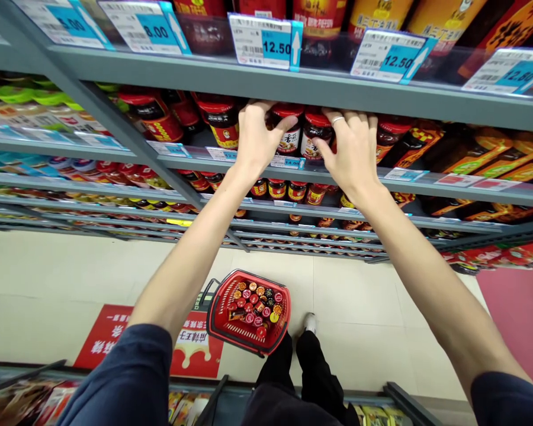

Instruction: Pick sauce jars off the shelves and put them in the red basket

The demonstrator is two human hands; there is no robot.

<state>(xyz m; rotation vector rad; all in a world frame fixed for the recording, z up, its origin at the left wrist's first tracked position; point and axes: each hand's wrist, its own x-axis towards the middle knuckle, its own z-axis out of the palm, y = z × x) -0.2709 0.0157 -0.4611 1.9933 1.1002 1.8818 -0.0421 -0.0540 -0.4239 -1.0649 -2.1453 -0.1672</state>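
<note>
Left hand (260, 139) and right hand (349, 148), a ring on the right, curve wide open over red-lidded glass jars (302, 133) at upper centre of the frame, thumbs against two neighbouring jars; whether either hand grips one, I cannot tell. Those jars stand on a grey metal shelf (382, 97), under a row of price tags (262, 41). Lower centre, a red plastic shopping basket (249, 313) full of similar jars sits on the tiled floor (359, 296) beside a white shoe (310, 322).
</note>
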